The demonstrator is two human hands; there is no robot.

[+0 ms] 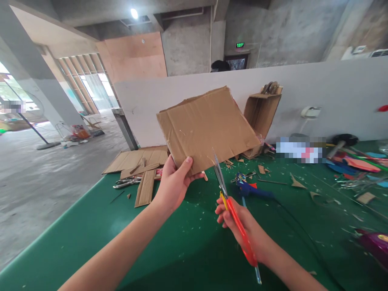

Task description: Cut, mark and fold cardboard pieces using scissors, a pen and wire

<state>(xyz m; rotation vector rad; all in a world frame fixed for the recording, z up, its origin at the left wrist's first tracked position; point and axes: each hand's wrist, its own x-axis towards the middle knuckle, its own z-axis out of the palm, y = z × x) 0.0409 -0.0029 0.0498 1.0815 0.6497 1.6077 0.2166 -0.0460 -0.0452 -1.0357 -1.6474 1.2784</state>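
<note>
A brown cardboard piece (209, 125) is held up above the table, tilted, with its lower edge pinched between the thumb and fingers of my left hand (174, 186). Scissors with red and yellow handles (239, 226) are in my right hand (242, 222), which is closed around them. Their blades point upward, and the tips are at the lower edge of the cardboard; whether they touch it I cannot tell. A second layer shows behind the top edge of the cardboard.
On the green table (188, 242) lie cardboard strips (145, 188) at left and a blue glue gun (253, 190) with a dark cable. An open cardboard box (262, 113) stands against the white partition (327, 93). Scraps and tools cover the right side.
</note>
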